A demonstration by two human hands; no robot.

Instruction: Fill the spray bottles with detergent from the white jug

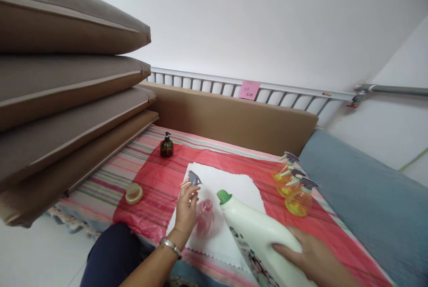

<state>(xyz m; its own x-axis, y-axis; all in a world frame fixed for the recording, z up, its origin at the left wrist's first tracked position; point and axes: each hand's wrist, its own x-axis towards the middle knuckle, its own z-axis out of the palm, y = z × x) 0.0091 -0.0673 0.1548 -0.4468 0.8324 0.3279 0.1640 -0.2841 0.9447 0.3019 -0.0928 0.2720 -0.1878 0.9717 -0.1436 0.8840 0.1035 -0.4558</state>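
My left hand (185,211), wearing a metal wristband, grips a grey trigger spray head (194,178) by its lower part. Just right of that hand, an uncapped pink see-through bottle (205,219) stands upright on a white cloth (227,177) with a scalloped edge. A large pale green detergent jug (264,233) with a green spout is in my right hand (309,251), whose fingers wrap round its handle. The jug is tilted, its spout close to the bottle's mouth but apart from it. No liquid stream shows.
Three spray bottles (298,202) with yellow liquid stand at right on a red plastic sheet (154,180). A dark pump bottle (166,147) and a yellowish lid-like piece (133,193) sit at left. Stacked cushions (73,72) rise at left; a brown panel (227,122) runs behind.
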